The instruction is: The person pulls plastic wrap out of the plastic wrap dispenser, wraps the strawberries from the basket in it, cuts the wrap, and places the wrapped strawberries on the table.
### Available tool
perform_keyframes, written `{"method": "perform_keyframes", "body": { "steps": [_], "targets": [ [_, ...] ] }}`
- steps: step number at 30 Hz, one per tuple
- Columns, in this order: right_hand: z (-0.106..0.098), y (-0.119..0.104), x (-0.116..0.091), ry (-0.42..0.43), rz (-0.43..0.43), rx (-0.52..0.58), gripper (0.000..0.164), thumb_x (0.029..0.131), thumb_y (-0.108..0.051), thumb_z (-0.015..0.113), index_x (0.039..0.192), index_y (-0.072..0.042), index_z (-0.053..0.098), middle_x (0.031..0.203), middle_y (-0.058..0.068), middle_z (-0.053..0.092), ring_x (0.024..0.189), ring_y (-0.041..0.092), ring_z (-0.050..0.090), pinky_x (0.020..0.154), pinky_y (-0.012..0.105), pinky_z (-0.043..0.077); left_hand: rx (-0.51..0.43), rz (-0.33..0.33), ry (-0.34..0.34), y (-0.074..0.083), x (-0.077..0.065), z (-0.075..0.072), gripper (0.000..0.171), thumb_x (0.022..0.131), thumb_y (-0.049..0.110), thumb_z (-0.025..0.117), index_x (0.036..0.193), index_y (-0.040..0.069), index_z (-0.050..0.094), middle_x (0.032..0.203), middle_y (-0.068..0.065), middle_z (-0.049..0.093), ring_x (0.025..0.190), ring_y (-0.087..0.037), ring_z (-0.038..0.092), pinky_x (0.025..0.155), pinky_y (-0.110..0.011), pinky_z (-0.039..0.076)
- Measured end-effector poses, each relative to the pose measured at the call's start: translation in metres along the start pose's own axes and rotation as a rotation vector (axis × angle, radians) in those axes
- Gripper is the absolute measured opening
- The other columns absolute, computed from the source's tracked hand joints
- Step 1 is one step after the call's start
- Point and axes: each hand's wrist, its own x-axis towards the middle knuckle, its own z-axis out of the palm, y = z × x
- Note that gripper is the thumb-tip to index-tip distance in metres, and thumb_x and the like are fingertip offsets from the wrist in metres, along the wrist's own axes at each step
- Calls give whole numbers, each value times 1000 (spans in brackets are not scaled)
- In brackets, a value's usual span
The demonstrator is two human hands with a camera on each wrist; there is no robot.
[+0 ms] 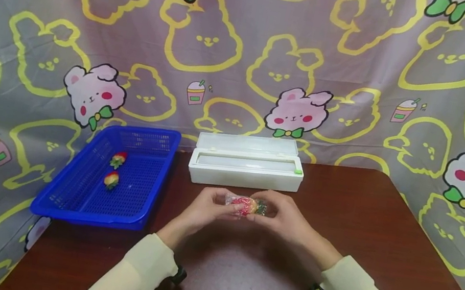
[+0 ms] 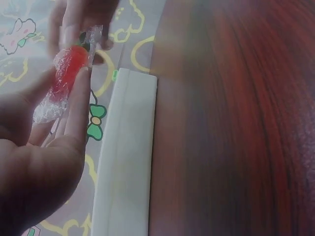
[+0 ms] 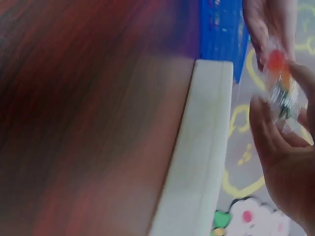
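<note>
Dark reddish-brown tabletop (image 1: 385,234), cartoon-print grey cloth (image 1: 233,88) behind. Red-and-yellow, green-leaved strawberry in crinkled clear film (image 1: 244,206) held above table, before open-lidded white rectangular box (image 1: 245,178). Left hand (image 1: 207,208) pinches the red end; right hand (image 1: 282,216) holds the leafy end. Wrapping judged nearly done. Remaining: two red-and-yellow strawberries (image 1: 112,178), no film visible, in blue plastic mesh basket (image 1: 125,223).

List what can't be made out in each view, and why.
Head view: part of the red-yellow strawberry in clear film, hidden by the left hand.
Left wrist view: detail of the right hand, blurred; its wrist cut off by the top edge.
Right wrist view: much of the blue plastic basket, cut off by the top edge.
Right wrist view: one end of the long white box, cut off by the bottom edge.
</note>
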Motion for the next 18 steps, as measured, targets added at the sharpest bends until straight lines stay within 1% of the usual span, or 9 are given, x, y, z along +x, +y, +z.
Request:
{"method": "perform_keyframes", "body": {
  "steps": [1, 3, 6, 8, 12, 14, 16, 18],
  "targets": [
    [1, -3, 0, 10, -38, -95, 45, 84, -27, 86, 124, -17, 69, 110, -7, 69, 94, 12, 65, 81, 33, 59, 6, -2, 2, 0, 0, 0, 23, 93, 7, 75, 112, -4, 71, 107, -17, 74, 91, -24, 75, 88, -49, 58],
    [3, -9, 0, 17, -106, -252, 52, 81, -26, 89, 127, -15, 68, 113, -5, 67, 96, 11, 62, 82, 31, 58, 9, -4, 0, 0, 2, 1, 23, 93, 7, 75, 112, -5, 71, 106, -18, 75, 90, -24, 76, 86, -47, 59],
    [5, -16, -1, 27, -143, -432, 54, 78, -24, 91, 127, -13, 68, 114, -3, 66, 97, 11, 62, 86, 31, 58, 14, -8, -7, 0, 4, 3, 24, 92, 7, 75, 112, -6, 70, 104, -19, 75, 88, -22, 75, 87, -50, 57],
    [5, -18, -3, 34, -154, -513, 53, 77, -21, 92, 125, -12, 70, 112, -2, 67, 97, 11, 63, 86, 31, 58, 17, -16, -9, 1, 5, 5, 24, 92, 7, 76, 111, -6, 70, 102, -18, 75, 87, -21, 75, 90, -55, 55],
    [2, -19, -6, 59, -185, -588, 50, 76, -19, 92, 121, -10, 72, 108, 0, 68, 93, 13, 65, 83, 32, 58, 45, -18, -19, 2, 7, 10, 26, 93, 12, 76, 112, -3, 70, 102, -16, 75, 87, -20, 75, 92, -59, 53],
    [-2, -18, -8, 77, -188, -600, 49, 76, -19, 92, 119, -9, 73, 105, 1, 69, 90, 14, 66, 80, 32, 58, 63, -1, -30, 3, 10, 14, 28, 95, 18, 74, 114, -2, 69, 104, -16, 75, 89, -24, 75, 92, -61, 53],
    [-9, -16, -11, 93, -167, -604, 49, 76, -19, 92, 119, -7, 73, 105, 3, 71, 89, 15, 67, 78, 33, 58, 116, 35, -30, 5, 13, 17, 31, 98, 23, 70, 118, -1, 68, 106, -16, 74, 90, -29, 75, 90, -61, 54],
    [-17, -12, -16, 106, -121, -596, 49, 77, -20, 91, 120, -5, 72, 105, 5, 72, 87, 17, 67, 77, 35, 59, 213, 83, -10, 8, 18, 21, 33, 101, 26, 66, 122, 0, 66, 109, -15, 73, 94, -34, 74, 87, -58, 56]
  ]
}}
